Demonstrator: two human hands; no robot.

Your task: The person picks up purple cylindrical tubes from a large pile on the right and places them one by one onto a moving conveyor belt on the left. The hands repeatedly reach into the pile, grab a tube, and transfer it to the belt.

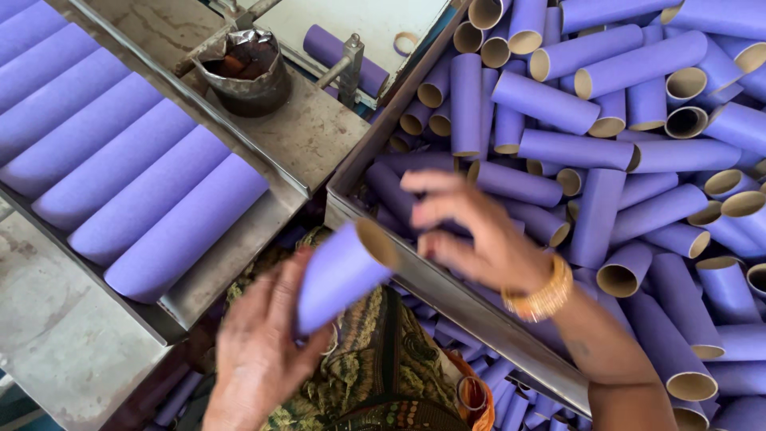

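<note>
Holding one purple cardboard tube (339, 275) loosely over the lap while the other hand is hovering at the bin.

Lying side by side at nine o'clock, a row of purple tubes (120, 172) is filling the slanted metal tray (231, 267); at twelve o'clock a dark foil-lined pot (247, 72) is sitting on the metal bench (319, 136), what it is holding being too dim to tell. At six o'clock the left hand (259, 347) is cupping the tube with fingers only partly closed, so it is likely to be slipping down into the patterned cloth (375, 367). At three o'clock the right hand (475, 231), fingers spread and gripping nothing, is reaching over the metal bin's (447, 291) rim, which is heaped with loose purple tubes (606, 120) that may be rolling out if nudged.
</note>
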